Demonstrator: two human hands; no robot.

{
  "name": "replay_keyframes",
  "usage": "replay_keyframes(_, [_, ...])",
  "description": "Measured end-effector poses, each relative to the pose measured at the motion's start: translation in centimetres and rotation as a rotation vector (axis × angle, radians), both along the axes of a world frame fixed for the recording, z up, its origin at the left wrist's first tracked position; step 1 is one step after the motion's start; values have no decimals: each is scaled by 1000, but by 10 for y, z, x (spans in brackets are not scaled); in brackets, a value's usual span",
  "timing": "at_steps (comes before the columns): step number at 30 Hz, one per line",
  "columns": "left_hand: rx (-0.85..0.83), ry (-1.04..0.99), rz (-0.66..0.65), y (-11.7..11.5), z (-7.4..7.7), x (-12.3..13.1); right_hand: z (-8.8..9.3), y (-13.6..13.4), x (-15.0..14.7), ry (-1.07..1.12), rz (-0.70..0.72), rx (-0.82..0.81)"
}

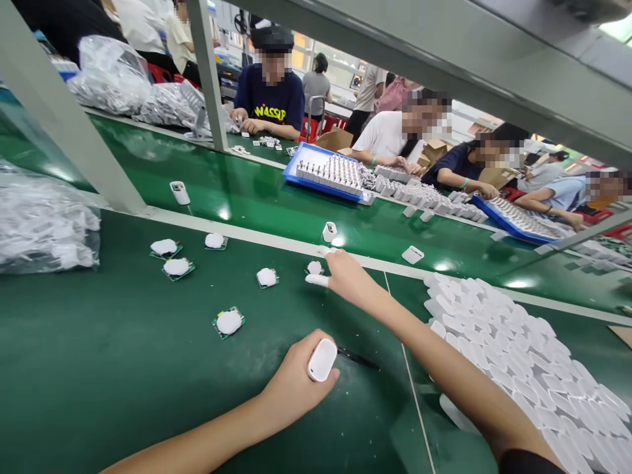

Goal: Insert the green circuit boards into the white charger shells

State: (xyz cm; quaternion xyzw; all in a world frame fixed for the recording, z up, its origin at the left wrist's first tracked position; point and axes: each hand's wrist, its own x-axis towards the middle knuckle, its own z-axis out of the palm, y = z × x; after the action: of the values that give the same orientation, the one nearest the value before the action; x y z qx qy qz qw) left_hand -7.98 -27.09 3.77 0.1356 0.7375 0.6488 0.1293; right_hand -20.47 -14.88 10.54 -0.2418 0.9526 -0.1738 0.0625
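The left hand (297, 374) is clasped around a white, oval-ended plastic casing (322, 361), likely to steady it end-up, while the right hand (347, 275), held apart, spreads white-covered fingertips (316, 280) around a small green circuit board topped with white material (315, 267) on the green tabletop (123, 342), though contact cannot be told.

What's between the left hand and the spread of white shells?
In the head view, rightward from the left hand: a thin black tool, a pale line on the green table, then the right forearm.
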Motion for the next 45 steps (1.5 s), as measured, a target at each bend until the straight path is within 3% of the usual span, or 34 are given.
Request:
replay_keyframes(3, [21, 127, 23, -6, -1, 3, -32, -12, -33, -17, -86, -1])
replay_keyframes(6, [117, 272, 13, -12, -1, 4, -44, -14, -37, -54, -124, -90])
replay_keyframes(10, [252, 322, -78, -20, 3, 4, -19, 6, -4, -152, -109, -316])
replay_keyframes(13, [259, 300, -157, -23, 5, 3, 9, 26, 46, -185, -95, -607])
replay_keyframes(14, [252, 301, -163, -23, 6, 3, 16, 32, 65, -191, -79, -790])
replay_keyframes(17, [243, 340, -156, -23, 7, 3, 22, 39, 117, -156, 8, -1032])
replay_keyframes(20, [237, 421, -180, -21, 6, 3, 11, 34, 146, 11, 109, -972])
replay_keyframes(24, [224, 470, -190, -20, 4, 4, -4, 23, 158, 156, 121, -867])
replay_keyframes(28, [198, 484, -170, -21, 4, 4, -11, 17, 162, 139, 89, -835])
replay_keyframes(35, [164, 525, -176, -20, 5, 3, -22, 14, 168, 157, 7, -916])
replay_keyframes(45, [171, 530, -175, -18, 2, 3, -26, 8, 170, 230, -34, -898])
